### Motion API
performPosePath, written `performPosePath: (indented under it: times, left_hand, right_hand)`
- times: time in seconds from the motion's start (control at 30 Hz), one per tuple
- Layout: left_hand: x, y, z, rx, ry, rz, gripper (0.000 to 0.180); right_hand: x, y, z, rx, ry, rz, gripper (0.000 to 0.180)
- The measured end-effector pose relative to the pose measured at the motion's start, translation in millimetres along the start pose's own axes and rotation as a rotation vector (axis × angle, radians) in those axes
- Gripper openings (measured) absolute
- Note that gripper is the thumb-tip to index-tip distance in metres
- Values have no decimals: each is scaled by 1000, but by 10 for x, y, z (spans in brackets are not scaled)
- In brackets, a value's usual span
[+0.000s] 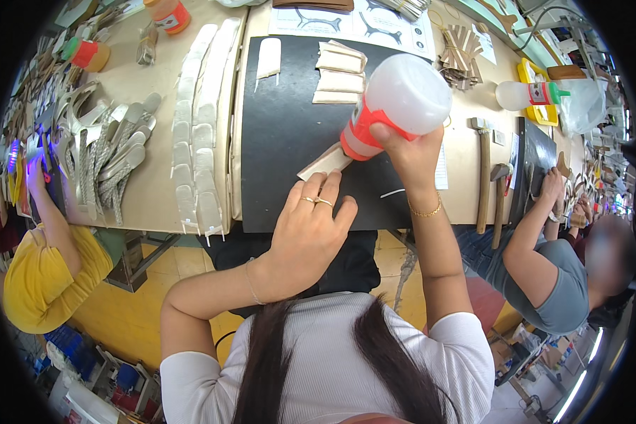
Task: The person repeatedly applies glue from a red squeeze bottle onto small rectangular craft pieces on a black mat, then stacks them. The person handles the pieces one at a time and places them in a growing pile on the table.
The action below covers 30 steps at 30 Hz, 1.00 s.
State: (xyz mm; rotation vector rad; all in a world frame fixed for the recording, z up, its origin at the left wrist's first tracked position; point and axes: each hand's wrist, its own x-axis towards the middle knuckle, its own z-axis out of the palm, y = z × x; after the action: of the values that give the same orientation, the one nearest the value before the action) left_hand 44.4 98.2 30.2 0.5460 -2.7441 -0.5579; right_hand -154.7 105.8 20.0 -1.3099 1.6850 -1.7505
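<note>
A translucent squeeze bottle with a red band (410, 92) is tipped steeply in my right hand (406, 152), its red lower end at a small beige strap piece (324, 164). My right fingers are closed around the bottle. The bottle hides its own tip. My left hand (307, 227) holds the beige piece against a black mat (279, 148), fingertips on its near edge and thumb apart. Farther up the mat lie a stack of similar beige padded pieces (339, 72) and a single pale tab (268, 58).
Two long rows of pale tabs (203, 127) run left of the mat, beside a pile of braided straps (124, 148). Hammers (484, 177) and another glue-type bottle (521, 95) lie at right. Co-workers sit on both sides. Printed sheets (360, 25) lie at the back.
</note>
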Motion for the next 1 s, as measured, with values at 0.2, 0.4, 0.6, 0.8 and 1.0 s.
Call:
performPosePath:
  times: [0.2,0.4,0.6,0.8,1.0]
  left_hand:
    - [62,-177,-123,-257,7,-55,29]
    - [154,-511,-171,-337,46,-332,24]
    - [181,-694,-68,-416,-56,-426,29]
    - [171,-734,-58,-427,-90,-436,28]
    - [155,-717,-41,-423,-81,-429,24]
  right_hand:
    - [-299,72,-160,190,143,157,72]
    - [-639,244,-121,192,395,145,104]
    - [-801,287,-98,122,324,151,104]
    - [-884,278,9,194,227,157,102]
    - [-1022,141,175,279,111,235,100]
